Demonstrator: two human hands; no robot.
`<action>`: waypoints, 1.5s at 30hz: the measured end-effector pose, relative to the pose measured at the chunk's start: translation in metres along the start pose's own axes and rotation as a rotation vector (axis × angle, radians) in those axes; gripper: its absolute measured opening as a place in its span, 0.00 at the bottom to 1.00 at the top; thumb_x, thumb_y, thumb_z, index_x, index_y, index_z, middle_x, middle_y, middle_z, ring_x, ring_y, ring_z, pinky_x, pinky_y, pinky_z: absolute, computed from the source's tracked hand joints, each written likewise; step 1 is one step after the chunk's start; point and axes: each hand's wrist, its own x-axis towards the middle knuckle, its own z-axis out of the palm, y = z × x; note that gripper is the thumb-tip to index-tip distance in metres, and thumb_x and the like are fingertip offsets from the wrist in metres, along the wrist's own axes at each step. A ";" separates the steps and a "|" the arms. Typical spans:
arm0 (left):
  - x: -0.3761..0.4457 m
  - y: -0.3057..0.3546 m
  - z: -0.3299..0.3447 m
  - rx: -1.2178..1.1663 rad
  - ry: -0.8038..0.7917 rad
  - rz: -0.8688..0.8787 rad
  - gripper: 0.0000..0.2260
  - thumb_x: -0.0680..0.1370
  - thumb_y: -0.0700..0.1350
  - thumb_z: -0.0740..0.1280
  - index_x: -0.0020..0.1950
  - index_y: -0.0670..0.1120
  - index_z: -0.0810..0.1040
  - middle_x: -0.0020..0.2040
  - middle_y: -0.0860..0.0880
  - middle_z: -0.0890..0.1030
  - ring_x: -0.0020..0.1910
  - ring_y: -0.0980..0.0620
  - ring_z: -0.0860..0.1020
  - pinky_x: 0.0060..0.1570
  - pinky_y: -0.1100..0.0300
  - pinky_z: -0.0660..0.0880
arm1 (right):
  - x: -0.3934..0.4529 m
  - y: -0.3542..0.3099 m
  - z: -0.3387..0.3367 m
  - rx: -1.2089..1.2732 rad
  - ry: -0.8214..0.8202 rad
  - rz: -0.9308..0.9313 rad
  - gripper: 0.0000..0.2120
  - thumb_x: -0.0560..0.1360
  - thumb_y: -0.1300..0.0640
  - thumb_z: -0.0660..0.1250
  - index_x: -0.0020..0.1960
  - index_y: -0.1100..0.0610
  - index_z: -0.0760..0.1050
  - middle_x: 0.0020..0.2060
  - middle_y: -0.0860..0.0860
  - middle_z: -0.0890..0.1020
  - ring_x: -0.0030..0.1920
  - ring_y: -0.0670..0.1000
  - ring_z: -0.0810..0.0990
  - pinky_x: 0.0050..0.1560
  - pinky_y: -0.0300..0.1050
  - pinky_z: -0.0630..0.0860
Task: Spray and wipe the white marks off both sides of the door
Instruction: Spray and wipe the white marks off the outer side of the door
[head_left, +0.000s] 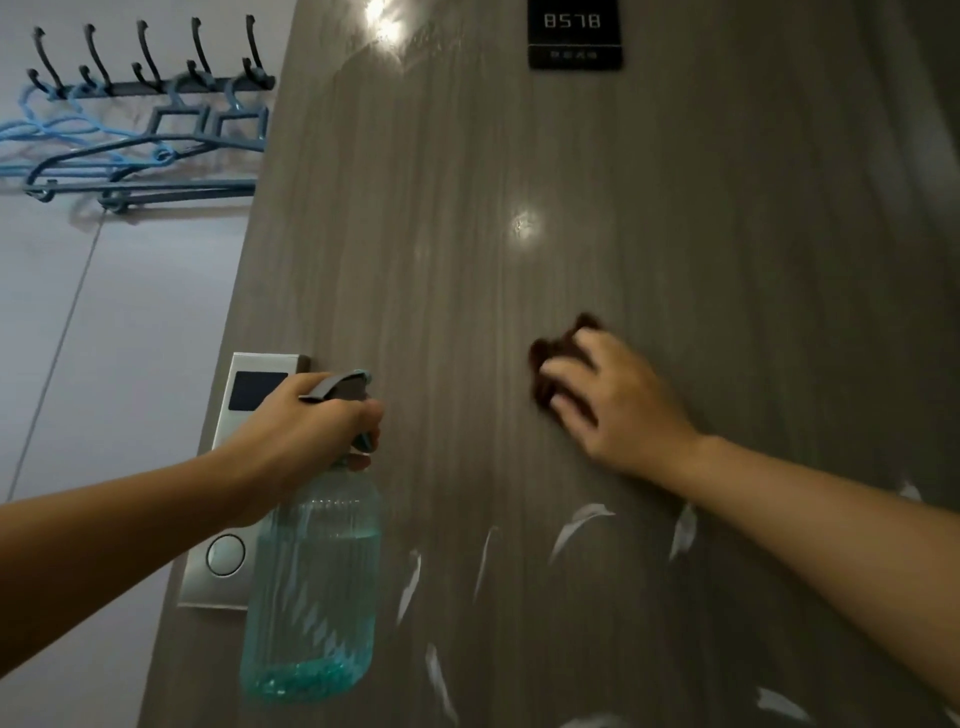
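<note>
A: Across the door (519, 156), low down, white marks (576, 525) remain under the right arm.

B: Hence the spray bottle (311, 587) held upright, left hand (306, 421) wrapped round its neck?

A: Yes. The right hand (618, 400) spreads its fingers (569, 402), pressing a dark cloth (550, 358) flat to scrub.

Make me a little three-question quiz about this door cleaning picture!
1. True or false: the left hand holds the spray bottle.
2. What does the right hand press on the door? A) sponge B) dark cloth C) brush
3. Fill in: the white marks lie ____ the right hand.

Key
1. True.
2. B, the dark cloth.
3. Below.
</note>
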 end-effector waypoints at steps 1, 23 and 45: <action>0.000 0.000 0.000 -0.003 0.001 0.000 0.05 0.82 0.41 0.69 0.55 0.41 0.79 0.49 0.38 0.84 0.49 0.40 0.84 0.43 0.56 0.79 | 0.006 0.005 -0.003 0.006 0.070 0.173 0.16 0.79 0.51 0.69 0.65 0.56 0.79 0.66 0.62 0.74 0.67 0.65 0.73 0.66 0.63 0.75; -0.051 -0.047 0.022 -0.012 -0.019 -0.019 0.03 0.80 0.42 0.71 0.53 0.46 0.81 0.45 0.41 0.86 0.48 0.40 0.85 0.54 0.42 0.83 | 0.020 -0.034 0.013 0.082 0.109 0.338 0.19 0.79 0.54 0.67 0.69 0.58 0.75 0.69 0.61 0.73 0.72 0.64 0.69 0.73 0.62 0.67; -0.067 -0.086 -0.012 -0.020 0.090 -0.075 0.04 0.81 0.41 0.70 0.54 0.49 0.80 0.46 0.40 0.84 0.48 0.39 0.83 0.49 0.45 0.83 | 0.054 -0.138 0.044 0.248 -0.313 -0.532 0.17 0.77 0.49 0.71 0.64 0.51 0.81 0.67 0.54 0.77 0.71 0.55 0.73 0.68 0.54 0.76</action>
